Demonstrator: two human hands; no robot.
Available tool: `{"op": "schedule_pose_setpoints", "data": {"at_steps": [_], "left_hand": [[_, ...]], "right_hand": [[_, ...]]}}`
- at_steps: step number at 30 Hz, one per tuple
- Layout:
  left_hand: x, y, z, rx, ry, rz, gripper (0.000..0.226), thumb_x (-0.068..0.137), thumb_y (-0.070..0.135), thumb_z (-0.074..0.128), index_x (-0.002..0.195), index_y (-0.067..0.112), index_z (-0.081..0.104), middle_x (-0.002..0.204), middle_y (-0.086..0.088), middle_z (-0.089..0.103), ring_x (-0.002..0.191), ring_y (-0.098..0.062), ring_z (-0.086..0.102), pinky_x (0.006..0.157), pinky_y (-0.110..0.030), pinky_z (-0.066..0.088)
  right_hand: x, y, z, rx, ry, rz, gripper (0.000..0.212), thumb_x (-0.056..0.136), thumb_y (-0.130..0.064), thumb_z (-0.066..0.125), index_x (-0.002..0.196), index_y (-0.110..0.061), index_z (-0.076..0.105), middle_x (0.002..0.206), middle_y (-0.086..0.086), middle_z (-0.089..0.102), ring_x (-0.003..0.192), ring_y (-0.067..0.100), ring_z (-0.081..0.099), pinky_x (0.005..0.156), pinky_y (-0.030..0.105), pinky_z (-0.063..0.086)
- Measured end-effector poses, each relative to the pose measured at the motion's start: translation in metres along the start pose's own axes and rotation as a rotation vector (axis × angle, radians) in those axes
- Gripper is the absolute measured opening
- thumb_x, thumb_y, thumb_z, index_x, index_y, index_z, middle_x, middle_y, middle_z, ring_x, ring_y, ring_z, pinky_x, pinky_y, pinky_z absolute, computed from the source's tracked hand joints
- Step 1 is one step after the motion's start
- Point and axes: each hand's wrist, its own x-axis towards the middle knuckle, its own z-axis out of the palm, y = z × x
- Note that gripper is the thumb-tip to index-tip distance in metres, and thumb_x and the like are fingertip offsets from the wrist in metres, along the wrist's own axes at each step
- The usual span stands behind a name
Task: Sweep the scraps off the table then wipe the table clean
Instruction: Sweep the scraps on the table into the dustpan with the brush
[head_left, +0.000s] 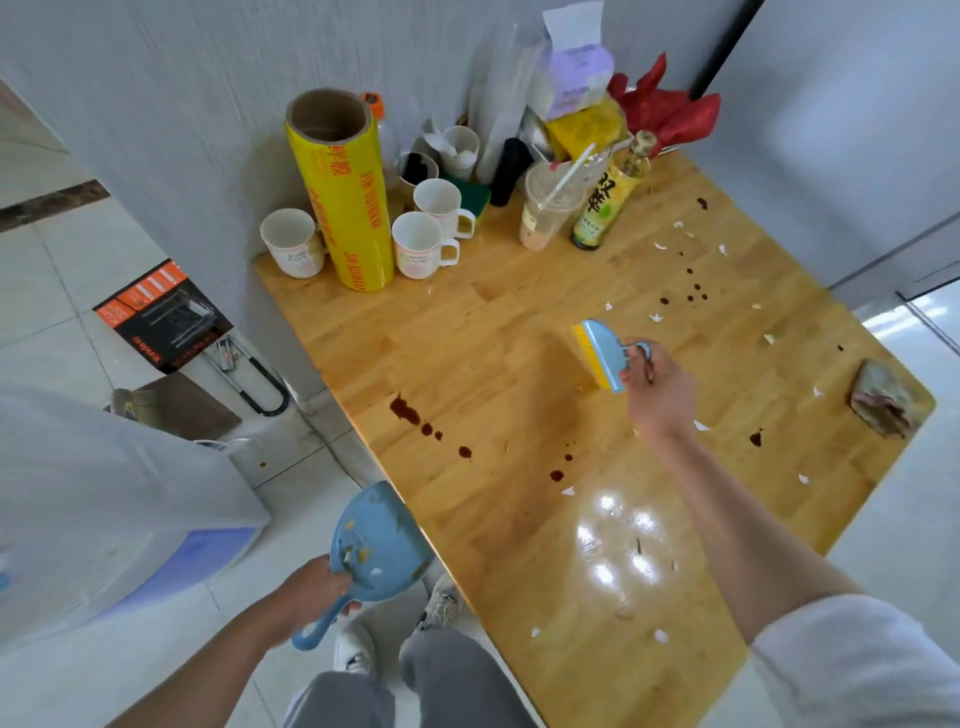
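My right hand (657, 392) grips the handle of a small blue brush (602, 353) with yellow bristles, held over the middle of the wooden table (467, 338). My left hand (311, 587) grips the handle of a blue dustpan (379, 540), held against the table's left edge; a few scraps lie in the pan. White paper scraps (655, 317) are scattered over the right half and near end of the table. Dark brown stains (405, 410) dot the top. A crumpled rag (885, 402) lies at the right edge.
At the far end stand a yellow cling-film roll (345, 202), three white mugs (421, 244), a plastic cup with a straw (548, 208), a green bottle (605, 202) and bags. A wall runs along the left side; a white appliance (104, 509) stands on the floor.
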Motion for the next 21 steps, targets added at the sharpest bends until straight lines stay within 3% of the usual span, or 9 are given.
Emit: {"op": "schedule_pose_setpoints", "data": {"at_steps": [4,8,12,15,17,21], "left_hand": [[0.0,0.002,0.011,0.029,-0.007,0.017,0.02,0.082,0.014,0.052,0.077,0.007,0.07,0.067,-0.003,0.072,0.059,-0.013,0.064,0.059,-0.022,0.049],[0.0,-0.005,0.02,0.059,-0.012,0.032,0.02,0.088,0.006,0.051,0.088,0.001,0.07,0.068,-0.003,0.071,0.059,-0.012,0.063,0.058,-0.021,0.05],[-0.003,-0.012,0.025,0.068,-0.011,0.054,0.02,0.089,0.009,0.051,0.094,0.005,0.07,0.073,-0.005,0.074,0.061,-0.013,0.065,0.06,-0.023,0.051],[-0.008,-0.019,0.029,0.079,-0.021,0.074,0.019,0.09,0.012,0.052,0.093,0.01,0.071,0.072,-0.003,0.074,0.06,-0.01,0.065,0.059,-0.021,0.052],[-0.014,-0.023,0.03,0.088,-0.034,0.086,0.02,0.086,0.017,0.053,0.093,0.011,0.071,0.069,0.0,0.073,0.059,-0.009,0.064,0.059,-0.021,0.052],[-0.026,-0.031,0.032,0.1,-0.044,0.107,0.045,0.065,0.03,0.046,0.092,0.005,0.071,0.068,0.0,0.072,0.058,-0.01,0.063,0.059,-0.02,0.049]], "right_hand": [[-0.006,0.0,0.014,0.025,-0.079,0.008,0.028,0.103,-0.031,0.042,0.113,-0.021,0.066,0.08,0.005,0.072,0.08,0.025,0.069,0.074,0.043,0.056],[-0.033,-0.017,0.032,0.058,-0.181,-0.045,0.024,0.104,-0.033,0.043,0.109,-0.028,0.067,0.072,-0.012,0.068,0.073,-0.005,0.066,0.061,0.02,0.048],[-0.068,-0.027,0.045,0.102,-0.223,-0.032,0.023,0.103,-0.032,0.045,0.108,-0.028,0.067,0.068,-0.013,0.068,0.069,-0.008,0.065,0.057,0.012,0.046],[-0.096,-0.027,0.047,0.102,-0.234,-0.019,0.025,0.102,-0.034,0.043,0.108,-0.03,0.068,0.066,-0.015,0.069,0.07,-0.004,0.067,0.06,0.021,0.05],[-0.114,-0.026,0.046,0.084,-0.241,-0.028,0.025,0.102,-0.037,0.043,0.107,-0.032,0.067,0.065,-0.019,0.068,0.069,-0.001,0.067,0.06,0.02,0.05],[-0.143,-0.024,0.037,0.048,-0.258,-0.03,0.022,0.101,-0.037,0.043,0.102,-0.035,0.065,0.065,-0.013,0.069,0.067,0.0,0.066,0.053,0.011,0.045]]}}
